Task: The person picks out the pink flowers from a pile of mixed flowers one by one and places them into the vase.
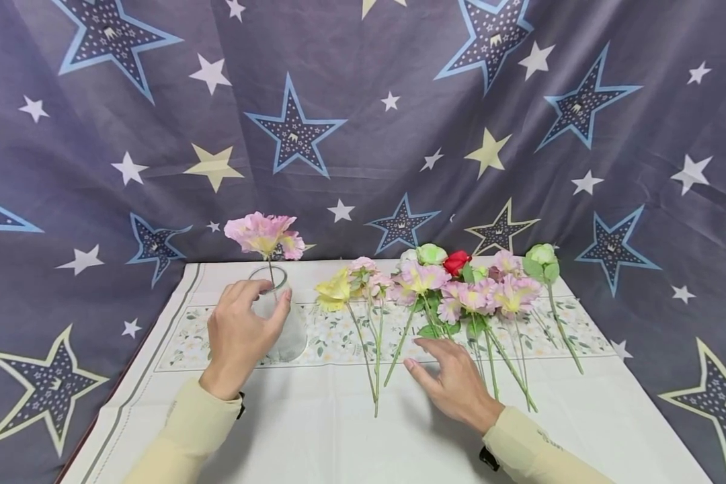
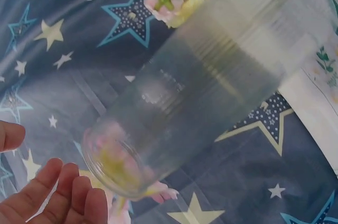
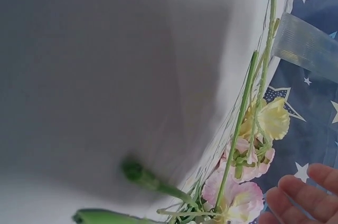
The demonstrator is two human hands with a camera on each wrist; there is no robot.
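A clear ribbed glass vase stands upright at the left of the table. One pink artificial flower rises from its mouth, the stem running down inside the glass. My left hand is at the vase's rim, thumb and fingers apart; in the left wrist view its fingers end just short of the glass. Over the table's middle, my right hand hovers palm down with loosely bent fingers, holding nothing. Closest to it are green stems and a pink and yellow flower, part of a row of loose flowers.
Left of that row lie a yellow flower and small pink ones. A red rose is among the pink blooms, and a pale green flower lies at the far right. A starry curtain hangs behind the white-covered table.
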